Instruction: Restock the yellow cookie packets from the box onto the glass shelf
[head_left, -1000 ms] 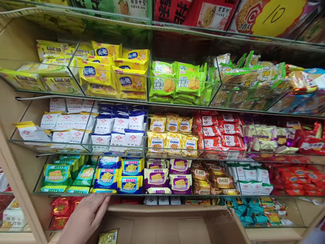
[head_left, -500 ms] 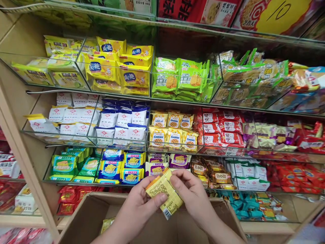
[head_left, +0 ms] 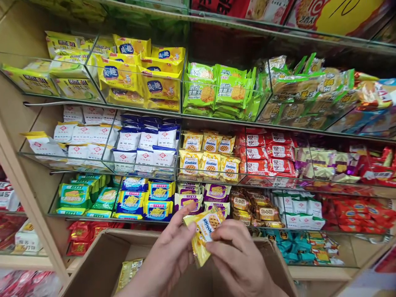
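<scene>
Between my two hands, above an open cardboard box (head_left: 93,264), is a small yellow cookie packet (head_left: 202,231) with its printed "Cookies" front showing. My left hand (head_left: 173,243) grips its left edge, the thumb lying on the front. My right hand (head_left: 238,255) pinches its right side between thumb and fingers. Inside the box, at the left, lies another yellow packet (head_left: 129,272), partly hidden by my left forearm. Matching cookie packets (head_left: 211,165) stand in rows in the middle shelf's bin, just beyond my hands.
Clear-walled bins hold purple soda biscuits (head_left: 216,194), blue and yellow packets (head_left: 133,202), red packets (head_left: 281,152) and green biscuit packets (head_left: 232,86). Transparent front panels and dividers edge each shelf. A wooden upright (head_left: 34,198) stands at the left.
The packet has been turned over, from its printed back with the barcode to its "Cookies" front. My right hand has shifted its grip, and the view has moved slightly.
</scene>
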`<act>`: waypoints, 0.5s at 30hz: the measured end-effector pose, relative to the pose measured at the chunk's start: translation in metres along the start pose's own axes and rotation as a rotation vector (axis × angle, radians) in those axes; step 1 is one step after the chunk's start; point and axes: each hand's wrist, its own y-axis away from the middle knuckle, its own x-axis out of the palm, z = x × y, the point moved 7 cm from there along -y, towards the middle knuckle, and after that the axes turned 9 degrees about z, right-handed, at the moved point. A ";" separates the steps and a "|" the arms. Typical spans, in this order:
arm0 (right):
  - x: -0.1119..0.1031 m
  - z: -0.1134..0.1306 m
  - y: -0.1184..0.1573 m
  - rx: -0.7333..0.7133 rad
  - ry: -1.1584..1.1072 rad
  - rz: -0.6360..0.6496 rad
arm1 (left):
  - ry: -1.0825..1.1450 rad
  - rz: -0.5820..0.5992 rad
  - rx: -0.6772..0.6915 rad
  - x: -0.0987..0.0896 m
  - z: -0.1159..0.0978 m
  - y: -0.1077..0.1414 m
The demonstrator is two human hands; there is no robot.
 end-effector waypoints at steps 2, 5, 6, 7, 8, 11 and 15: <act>0.004 0.000 0.006 -0.002 -0.004 0.016 | -0.072 -0.047 0.056 -0.006 0.000 -0.001; 0.005 -0.023 0.017 0.254 -0.119 -0.073 | -0.124 -0.057 0.103 -0.012 0.001 -0.005; 0.007 -0.034 0.022 0.380 -0.216 -0.102 | -0.134 -0.046 0.107 -0.013 0.001 -0.007; 0.012 -0.044 0.027 0.496 -0.336 -0.118 | -0.147 -0.028 0.111 -0.012 0.001 -0.008; 0.018 -0.053 0.031 0.587 -0.459 -0.119 | -0.166 -0.008 0.114 -0.011 0.001 -0.009; 0.025 -0.060 0.031 0.623 -0.496 -0.066 | -0.261 0.052 0.100 -0.009 0.002 -0.008; 0.016 -0.035 0.008 0.277 -0.043 0.143 | -0.605 0.079 0.131 -0.009 -0.007 -0.004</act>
